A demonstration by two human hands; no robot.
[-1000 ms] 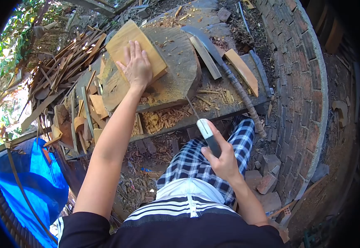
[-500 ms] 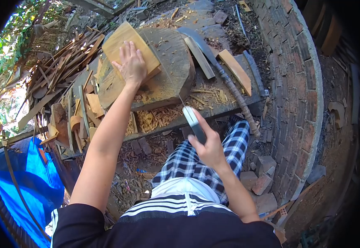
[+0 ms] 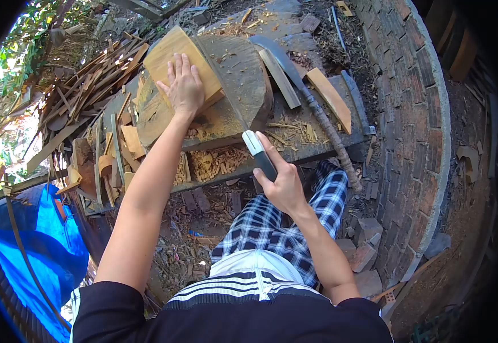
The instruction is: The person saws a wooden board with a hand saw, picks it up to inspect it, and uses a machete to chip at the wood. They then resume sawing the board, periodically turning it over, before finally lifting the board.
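My left hand [image 3: 184,88] lies flat with fingers spread on a light wooden block [image 3: 172,48], which rests on a large round chopping stump [image 3: 240,74]. My right hand [image 3: 282,184] is wrapped round the grey and dark green handle of a saw [image 3: 259,153]. The thin saw blade runs up and to the left from the handle, over the stump and along the right edge of the block. Whether its teeth touch the wood I cannot tell.
A long-handled blade [image 3: 320,117] lies right of the stump beside wooden strips [image 3: 330,98]. Wood shavings [image 3: 217,163] litter the near bench edge. Scrap wood [image 3: 83,91] is heaped at left, above a blue tarp [image 3: 37,246]. A brick wall [image 3: 412,131] stands at right.
My right hand and the saw handle have moved up and slightly left, closer to the stump. My left hand stays pressed on the block.
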